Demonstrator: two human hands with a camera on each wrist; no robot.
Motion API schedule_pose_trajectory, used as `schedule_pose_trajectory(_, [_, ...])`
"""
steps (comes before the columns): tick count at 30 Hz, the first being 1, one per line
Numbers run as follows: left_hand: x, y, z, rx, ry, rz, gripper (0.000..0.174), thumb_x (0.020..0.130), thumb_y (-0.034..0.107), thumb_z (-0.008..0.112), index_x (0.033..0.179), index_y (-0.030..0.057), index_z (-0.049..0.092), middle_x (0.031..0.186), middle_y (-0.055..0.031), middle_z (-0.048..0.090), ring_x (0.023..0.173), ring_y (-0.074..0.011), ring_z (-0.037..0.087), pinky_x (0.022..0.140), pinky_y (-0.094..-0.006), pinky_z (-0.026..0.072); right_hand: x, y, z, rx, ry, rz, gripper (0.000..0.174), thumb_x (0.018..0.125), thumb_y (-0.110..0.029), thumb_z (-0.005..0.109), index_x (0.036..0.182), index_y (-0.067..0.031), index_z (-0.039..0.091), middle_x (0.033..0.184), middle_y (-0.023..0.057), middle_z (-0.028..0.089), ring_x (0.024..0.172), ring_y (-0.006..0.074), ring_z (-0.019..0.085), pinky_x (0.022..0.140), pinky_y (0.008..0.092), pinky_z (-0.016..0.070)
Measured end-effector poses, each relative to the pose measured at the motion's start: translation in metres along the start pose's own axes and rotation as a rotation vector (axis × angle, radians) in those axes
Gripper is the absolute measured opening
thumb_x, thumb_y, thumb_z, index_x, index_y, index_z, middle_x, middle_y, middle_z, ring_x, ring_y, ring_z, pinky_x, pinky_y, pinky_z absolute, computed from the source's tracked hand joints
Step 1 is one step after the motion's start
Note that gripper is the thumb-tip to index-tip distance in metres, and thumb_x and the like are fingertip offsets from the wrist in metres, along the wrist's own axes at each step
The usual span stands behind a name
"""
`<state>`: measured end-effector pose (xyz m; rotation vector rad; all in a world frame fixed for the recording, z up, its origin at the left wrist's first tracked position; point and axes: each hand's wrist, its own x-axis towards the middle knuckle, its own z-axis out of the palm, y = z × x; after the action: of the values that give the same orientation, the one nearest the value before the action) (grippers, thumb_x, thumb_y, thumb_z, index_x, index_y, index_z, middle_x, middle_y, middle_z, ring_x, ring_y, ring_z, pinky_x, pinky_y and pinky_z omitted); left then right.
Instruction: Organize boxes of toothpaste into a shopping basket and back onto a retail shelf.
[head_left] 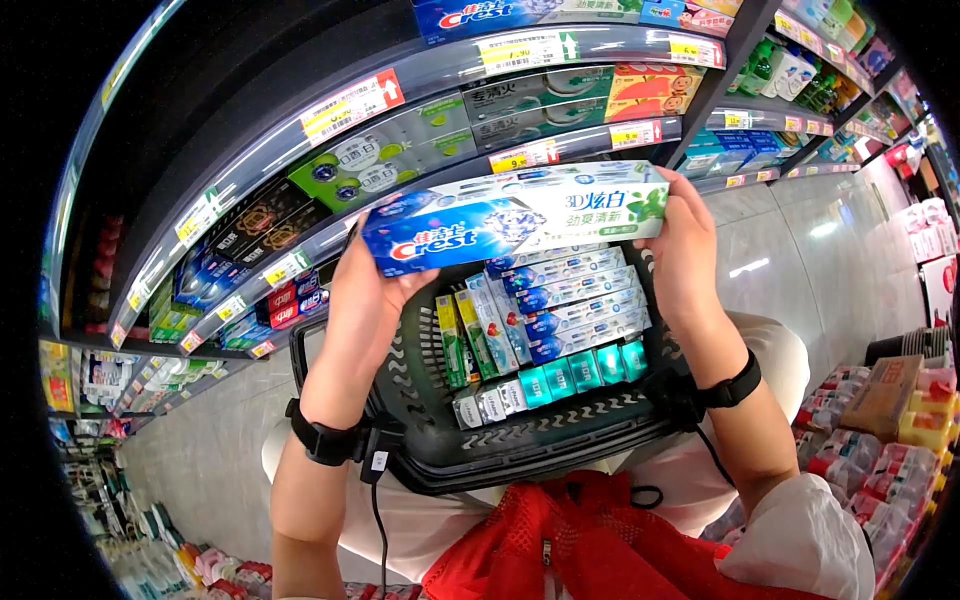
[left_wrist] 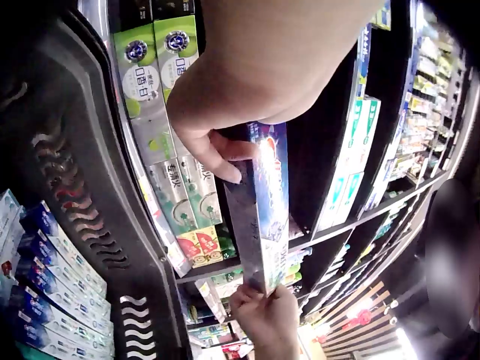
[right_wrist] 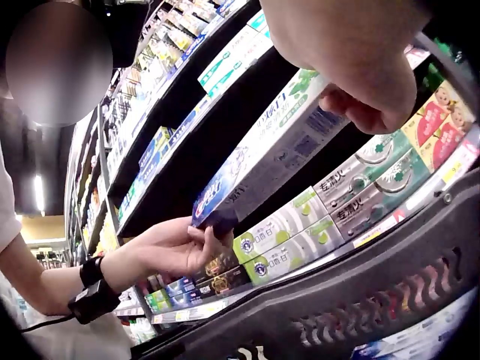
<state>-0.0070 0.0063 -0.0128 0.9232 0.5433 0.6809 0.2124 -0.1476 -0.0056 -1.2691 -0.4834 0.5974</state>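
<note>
Both hands hold up a long blue and white Crest toothpaste box point(head_left: 520, 215) by its two ends, in front of the shelf and over a black basket point(head_left: 410, 375). My left hand point(head_left: 372, 280) grips the blue end; in the left wrist view its fingers curl over the box's edge. The white end with green leaves is gripped by my right hand point(head_left: 685, 255), whose fingers bend under it in the right wrist view. Inside the basket lie a row of blue and white toothpaste boxes point(head_left: 585, 300), green and yellow boxes point(head_left: 470, 335) and small teal boxes point(head_left: 585, 372).
Curved shelves point(head_left: 420, 75) with price tags stand in front, stocked with green toothpaste boxes point(head_left: 385, 150) and black boxes point(head_left: 270, 235). The basket rests at the person's lap. At right, bottles in packs point(head_left: 870, 470) stand beside a cardboard box point(head_left: 882, 395). Tiled floor point(head_left: 790, 250) stretches beyond.
</note>
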Motion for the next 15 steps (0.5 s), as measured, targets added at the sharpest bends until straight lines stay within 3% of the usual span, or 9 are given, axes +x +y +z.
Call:
schedule_pose_trajectory(3, [-0.006, -0.004, 0.022, 0.150, 0.132, -0.041, 0.038, 0.095, 0.030, 0.028, 0.112, -0.0011, 0.042, 0.094, -0.0102, 0.057, 0.077, -0.0160, 0.058, 0.068, -0.0304, 0.0525, 0.007, -0.004, -0.005, -0.055, 0.062, -0.016, 0.034, 0.085, -0.007, 0.029, 0.112, 0.0000, 0.049, 0.090, 0.0036, 0.057, 0.071, 0.0078, 0.051, 0.057, 0.0209, 0.0382])
schedule_pose_trajectory(6, [-0.006, -0.008, 0.016, 0.170, 0.055, -0.104, 0.038, 0.095, 0.031, 0.028, 0.112, -0.0008, 0.043, 0.094, -0.0104, 0.057, 0.073, -0.0158, 0.057, 0.067, -0.0309, 0.0525, 0.012, -0.004, -0.010, -0.076, 0.078, 0.020, 0.034, 0.086, -0.008, 0.029, 0.112, -0.0006, 0.049, 0.090, 0.0035, 0.057, 0.072, 0.0078, 0.051, 0.056, 0.0211, 0.0383])
schedule_pose_trajectory(10, [-0.005, -0.005, 0.021, 0.122, 0.110, -0.077, 0.036, 0.095, 0.032, 0.028, 0.106, 0.0019, 0.045, 0.092, -0.0088, 0.057, 0.071, -0.0158, 0.058, 0.069, -0.0305, 0.0522, 0.011, -0.004, -0.011, -0.129, -0.001, 0.143, 0.034, 0.087, -0.009, 0.028, 0.112, -0.0005, 0.050, 0.089, 0.0046, 0.058, 0.070, 0.0089, 0.051, 0.058, 0.0214, 0.0404])
schedule_pose_trajectory(11, [-0.005, -0.004, 0.022, 0.087, 0.147, -0.077, 0.036, 0.095, 0.034, 0.030, 0.104, 0.0033, 0.047, 0.088, -0.0067, 0.058, 0.069, -0.0131, 0.056, 0.063, -0.0277, 0.0494, 0.009, -0.004, -0.009, -0.117, -0.005, 0.165, 0.034, 0.086, -0.009, 0.029, 0.111, -0.0003, 0.050, 0.090, 0.0057, 0.058, 0.071, 0.0102, 0.052, 0.059, 0.0232, 0.0420])
schedule_pose_trajectory(15, [-0.004, 0.004, 0.012, -0.075, 0.095, -0.064, 0.035, 0.094, 0.035, 0.032, 0.098, 0.0054, 0.049, 0.078, -0.0030, 0.057, 0.057, -0.0091, 0.049, 0.054, -0.0253, 0.0426, 0.005, 0.001, -0.007, -0.115, -0.112, 0.232, 0.033, 0.085, -0.010, 0.029, 0.110, -0.0002, 0.049, 0.088, 0.0065, 0.058, 0.065, 0.0125, 0.052, 0.059, 0.0254, 0.0422])
